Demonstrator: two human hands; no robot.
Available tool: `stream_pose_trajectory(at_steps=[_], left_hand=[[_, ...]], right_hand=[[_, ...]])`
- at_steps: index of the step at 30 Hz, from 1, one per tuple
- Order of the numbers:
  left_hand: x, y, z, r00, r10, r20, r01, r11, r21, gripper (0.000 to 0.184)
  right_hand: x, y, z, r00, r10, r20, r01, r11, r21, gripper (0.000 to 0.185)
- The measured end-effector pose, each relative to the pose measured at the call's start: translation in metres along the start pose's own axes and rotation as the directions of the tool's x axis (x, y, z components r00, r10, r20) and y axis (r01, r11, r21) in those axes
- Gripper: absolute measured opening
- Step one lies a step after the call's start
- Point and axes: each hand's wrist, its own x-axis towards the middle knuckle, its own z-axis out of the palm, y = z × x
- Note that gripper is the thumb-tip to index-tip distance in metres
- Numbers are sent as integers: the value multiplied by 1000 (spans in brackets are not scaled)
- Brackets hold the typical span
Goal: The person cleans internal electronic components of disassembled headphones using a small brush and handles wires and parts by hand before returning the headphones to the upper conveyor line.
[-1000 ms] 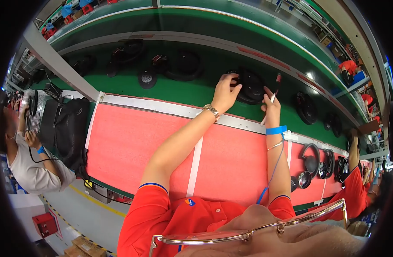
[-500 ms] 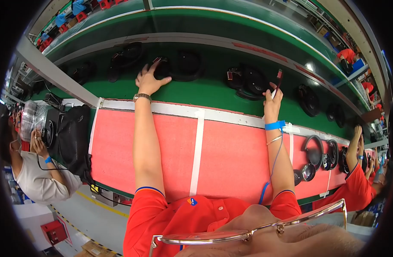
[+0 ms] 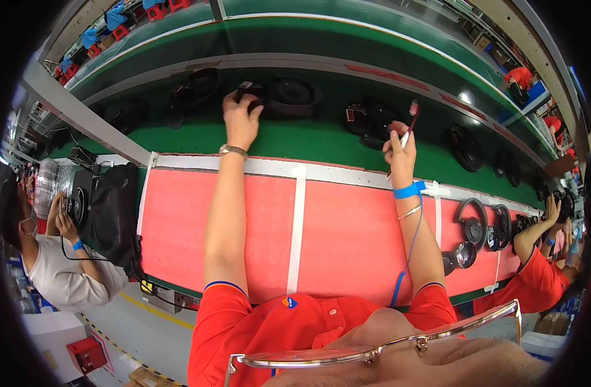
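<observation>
My left hand (image 3: 242, 124) reaches onto the green belt, its fingers curled round one ear cup of a black pair of headphones (image 3: 294, 97). A pale label shows on that ear cup. Between the fingers of my right hand (image 3: 402, 149) is a slim toothbrush-like brush (image 3: 413, 115), dark red and white, with its pinkish head pointing up. Just behind this hand, another black pair of headphones (image 3: 371, 119) lies on the belt, partly covered by the hand. A blue wrist strap (image 3: 409, 190) with a cord circles my right wrist.
More black headphones lie along the belt, left (image 3: 195, 90) and right (image 3: 465, 148). Other headphones (image 3: 473, 229) rest on the pink mat (image 3: 353, 238) at right. A black bag (image 3: 112, 209) is at left. Co-workers sit on both sides; a metal post (image 3: 89, 113) slants at left.
My left hand has moved right and its spread fingers have closed round the ear cup; those headphones have shifted right. My right hand, still with the brush, has moved slightly left.
</observation>
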Motion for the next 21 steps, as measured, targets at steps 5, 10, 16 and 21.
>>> stream_pose_trajectory(at_steps=[5,10,16,21], left_hand=[[-17,79,13,994,61,87,-41,976,-212,22],[-60,131,-30,985,55,166,-17,976,-219,19],[-117,146,-92,946,-29,324,134,943,-305,16],[-162,165,-143,720,-14,694,310,901,-303,32]], right_hand=[[-17,-31,7,848,350,397,-480,825,299,62],[-27,-28,-1,822,454,345,-555,776,300,57],[-73,-44,-22,612,504,609,-704,698,129,29],[-111,-40,-73,656,608,447,-631,767,-117,24]])
